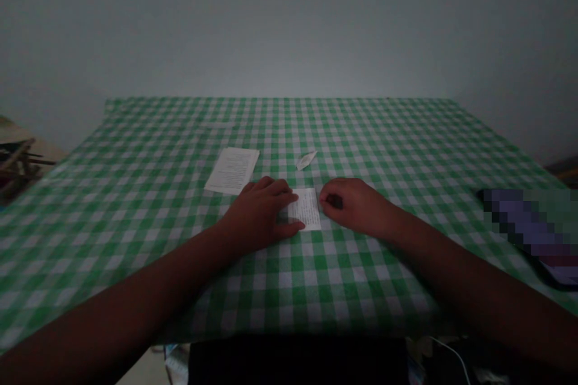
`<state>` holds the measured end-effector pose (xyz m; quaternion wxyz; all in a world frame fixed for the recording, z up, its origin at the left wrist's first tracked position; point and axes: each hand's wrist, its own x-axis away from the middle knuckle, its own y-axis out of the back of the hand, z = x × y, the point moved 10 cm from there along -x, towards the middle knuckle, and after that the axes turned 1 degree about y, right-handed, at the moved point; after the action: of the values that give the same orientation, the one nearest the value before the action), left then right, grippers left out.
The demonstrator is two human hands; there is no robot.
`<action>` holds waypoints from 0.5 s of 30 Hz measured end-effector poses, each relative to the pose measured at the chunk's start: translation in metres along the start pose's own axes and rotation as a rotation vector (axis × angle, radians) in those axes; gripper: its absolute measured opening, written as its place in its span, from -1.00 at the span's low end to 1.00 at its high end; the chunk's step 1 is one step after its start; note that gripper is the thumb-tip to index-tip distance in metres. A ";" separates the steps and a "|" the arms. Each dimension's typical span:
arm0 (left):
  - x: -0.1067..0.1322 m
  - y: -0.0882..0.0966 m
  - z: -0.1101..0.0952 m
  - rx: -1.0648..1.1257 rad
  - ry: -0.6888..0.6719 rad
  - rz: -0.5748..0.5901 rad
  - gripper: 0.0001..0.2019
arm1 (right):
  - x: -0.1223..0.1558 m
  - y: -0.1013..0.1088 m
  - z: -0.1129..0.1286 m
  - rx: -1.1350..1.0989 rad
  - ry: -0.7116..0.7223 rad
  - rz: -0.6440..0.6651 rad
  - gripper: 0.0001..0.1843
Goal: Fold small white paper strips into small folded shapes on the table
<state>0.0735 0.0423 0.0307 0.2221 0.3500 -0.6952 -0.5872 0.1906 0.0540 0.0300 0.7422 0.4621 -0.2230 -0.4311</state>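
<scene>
A small piece of printed paper [307,209] lies on the checked cloth in front of me. My left hand [262,213] rests palm down at its left side, fingers apart, with thumb and forefinger on the paper. Close by the paper's right edge, my right hand [350,203] is closed in a pinch. Whether its fingertips hold the edge or something tiny is not clear. Beyond my left hand is a stack of printed sheets [232,169]. A small folded piece of paper [307,160] lies farther back, between the two hands.
A green and white checked tablecloth [361,132] covers the table. At the right edge lies a phone-like device [510,222], partly blurred out. A plain wall [289,30] stands behind the table. A white cable [451,352] hangs below the front edge.
</scene>
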 end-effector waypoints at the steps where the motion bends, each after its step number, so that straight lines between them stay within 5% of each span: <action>1: 0.000 0.000 -0.001 -0.009 0.010 -0.004 -0.52 | 0.000 -0.001 0.002 -0.002 0.021 0.007 -0.93; 7: -0.001 -0.002 -0.006 -0.065 0.051 -0.031 -0.53 | -0.009 -0.010 -0.004 0.040 0.013 0.024 -0.92; 15: -0.001 -0.002 -0.007 -0.079 0.032 -0.043 -0.52 | -0.019 -0.002 -0.026 0.150 -0.187 -0.211 -0.85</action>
<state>0.0801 0.0381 0.0302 0.2342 0.3653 -0.6601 -0.6132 0.1986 0.0822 0.0174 0.6323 0.4947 -0.2729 -0.5301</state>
